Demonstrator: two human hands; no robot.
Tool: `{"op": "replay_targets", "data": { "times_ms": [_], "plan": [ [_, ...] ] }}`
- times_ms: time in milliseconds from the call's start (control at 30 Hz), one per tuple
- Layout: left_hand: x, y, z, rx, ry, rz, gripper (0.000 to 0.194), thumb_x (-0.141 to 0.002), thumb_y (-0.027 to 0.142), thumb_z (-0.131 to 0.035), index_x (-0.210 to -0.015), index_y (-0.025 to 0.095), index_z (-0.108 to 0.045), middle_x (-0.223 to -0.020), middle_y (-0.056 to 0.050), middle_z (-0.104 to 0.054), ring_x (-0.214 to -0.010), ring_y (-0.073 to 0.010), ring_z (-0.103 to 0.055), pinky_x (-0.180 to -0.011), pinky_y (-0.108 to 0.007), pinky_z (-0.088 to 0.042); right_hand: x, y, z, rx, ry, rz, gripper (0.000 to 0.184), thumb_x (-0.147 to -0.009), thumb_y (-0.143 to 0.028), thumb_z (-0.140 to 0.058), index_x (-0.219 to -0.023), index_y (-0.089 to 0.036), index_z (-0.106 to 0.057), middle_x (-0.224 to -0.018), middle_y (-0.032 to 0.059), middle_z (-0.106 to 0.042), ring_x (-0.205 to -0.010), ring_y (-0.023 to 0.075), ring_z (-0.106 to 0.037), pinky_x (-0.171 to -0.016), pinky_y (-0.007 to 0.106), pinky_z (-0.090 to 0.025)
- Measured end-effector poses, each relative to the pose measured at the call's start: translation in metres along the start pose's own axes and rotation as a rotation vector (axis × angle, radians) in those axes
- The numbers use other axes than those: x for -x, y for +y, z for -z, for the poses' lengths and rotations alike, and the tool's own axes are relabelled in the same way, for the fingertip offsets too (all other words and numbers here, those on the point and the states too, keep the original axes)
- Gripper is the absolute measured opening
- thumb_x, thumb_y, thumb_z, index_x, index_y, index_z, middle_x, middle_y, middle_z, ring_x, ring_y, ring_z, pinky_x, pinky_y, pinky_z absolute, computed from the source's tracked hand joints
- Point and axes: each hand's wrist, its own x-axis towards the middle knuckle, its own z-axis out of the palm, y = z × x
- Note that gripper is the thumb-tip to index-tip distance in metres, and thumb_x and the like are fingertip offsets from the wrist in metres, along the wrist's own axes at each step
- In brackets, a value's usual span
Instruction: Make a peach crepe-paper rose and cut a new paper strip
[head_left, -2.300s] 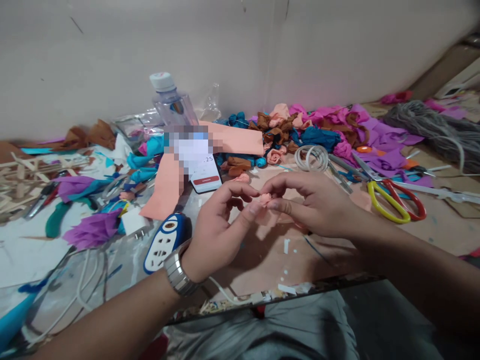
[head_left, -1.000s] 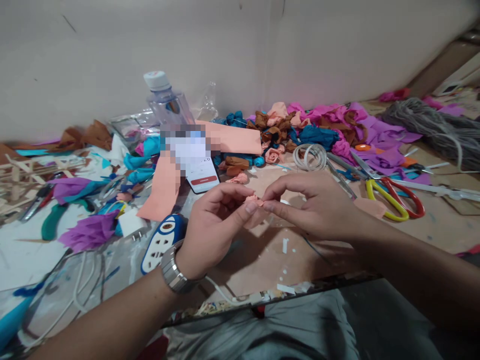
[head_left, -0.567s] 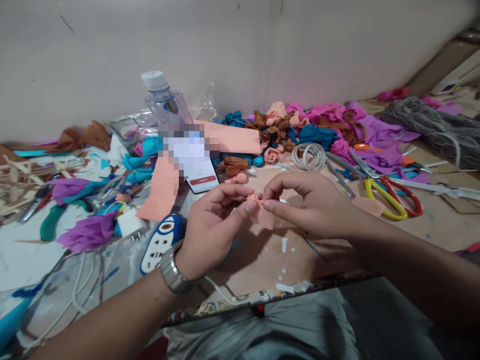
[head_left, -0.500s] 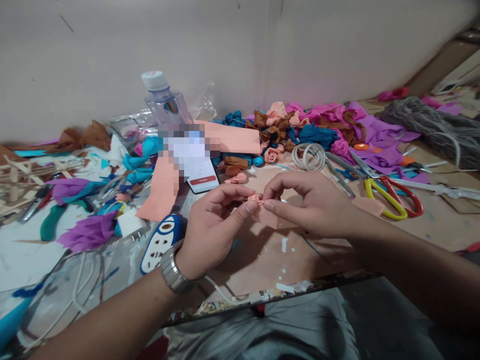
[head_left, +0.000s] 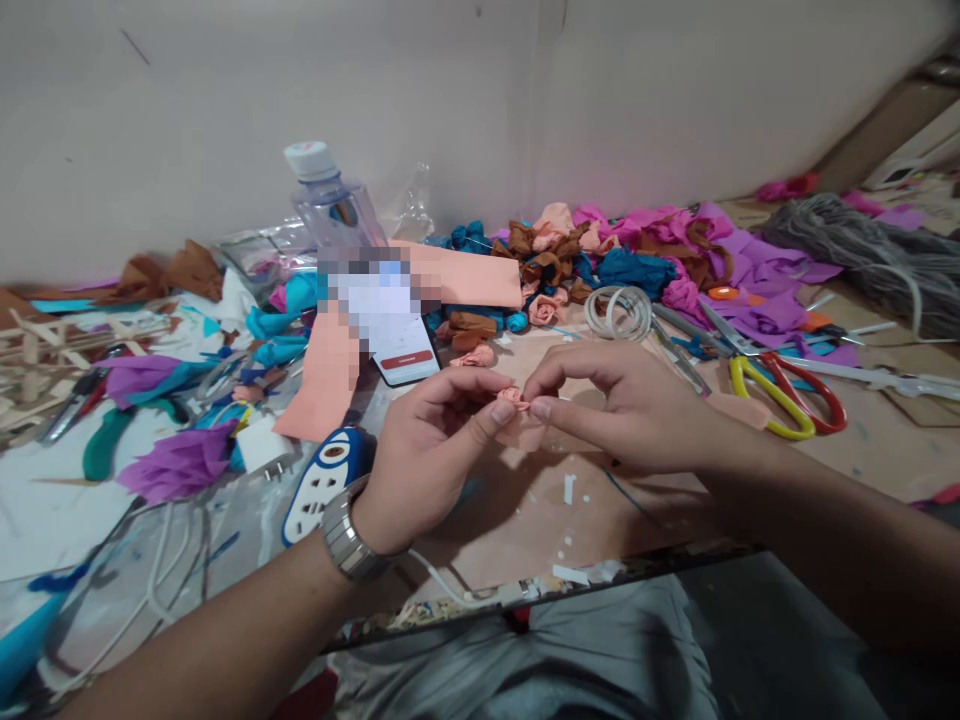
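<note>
Between my two hands is a small peach crepe-paper rose [head_left: 513,397], its rolled centre facing up and a flat tail of paper hanging below it. My left hand [head_left: 439,450] pinches the flower's left side between thumb and fingers. On its right, my right hand [head_left: 600,400] pinches the paper edge between thumb and forefinger. Just beyond them lies another peach paper flower [head_left: 474,357] on the brown tabletop [head_left: 517,530]. A phone [head_left: 405,355] stands behind my left hand. Peach paper strips [head_left: 322,385] lie to its left and behind.
Yellow-and-red-handled scissors [head_left: 772,395] lie right of my right hand. A blue-and-white power strip [head_left: 324,485] sits by my left wrist. Behind are a plastic bottle [head_left: 337,210], a clear tape roll [head_left: 616,313], heaped coloured paper flowers [head_left: 637,265] and grey yarn [head_left: 862,260].
My right fingertips have shifted slightly left and closer to the left ones. The paper tail under the rose has turned and shows narrower. Everything else looks the same.
</note>
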Motion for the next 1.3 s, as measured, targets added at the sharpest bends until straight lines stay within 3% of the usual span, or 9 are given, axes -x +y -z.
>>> {"op": "replay_targets", "data": {
  "times_ms": [300,767,1100,1300],
  "plan": [
    [0.0,-0.002,0.001,0.012,-0.012,-0.007,0.018,-0.088,0.031,-0.074,-0.1,0.019,-0.072,-0.098,-0.005,-0.073,-0.089,-0.0154,-0.067,-0.079,-0.025,-0.055,0.0,0.002,0.006,0.011,-0.092,-0.008,0.012,-0.089,-0.018,-0.063,-0.092,-0.02,-0.075,-0.091,0.0002,-0.077,-0.084,0.0152,-0.069,-0.078,0.025,-0.049],
    [-0.001,-0.003,0.0,0.056,-0.068,0.051,0.019,-0.089,0.031,-0.073,-0.101,0.017,-0.071,-0.099,-0.004,-0.071,-0.091,-0.0131,-0.065,-0.081,-0.022,-0.052,0.0,0.003,0.006,0.011,-0.2,-0.067,0.022,-0.098,-0.03,-0.056,-0.091,-0.019,-0.074,-0.086,-0.0011,-0.075,-0.079,0.0129,-0.065,-0.073,0.023,-0.046],
    [-0.001,-0.009,0.001,0.173,-0.109,0.063,0.013,-0.09,0.028,-0.071,-0.102,0.021,-0.072,-0.099,-0.002,-0.071,-0.09,-0.0126,-0.064,-0.082,-0.022,-0.051,0.002,0.005,0.0,0.163,-0.029,0.114,0.012,-0.093,-0.021,-0.062,-0.084,-0.018,-0.071,-0.079,-0.0016,-0.071,-0.073,0.0107,-0.062,-0.071,0.022,-0.043],
    [-0.002,-0.01,0.002,0.236,-0.111,0.147,0.017,-0.089,0.03,-0.073,-0.103,0.021,-0.072,-0.103,-0.004,-0.071,-0.095,-0.015,-0.064,-0.087,-0.027,-0.05,0.002,0.005,-0.001,0.253,-0.007,0.155,0.013,-0.094,-0.023,-0.062,-0.085,-0.019,-0.07,-0.083,-0.0002,-0.073,-0.076,0.0122,-0.063,-0.073,0.025,-0.043]
  ]
}}
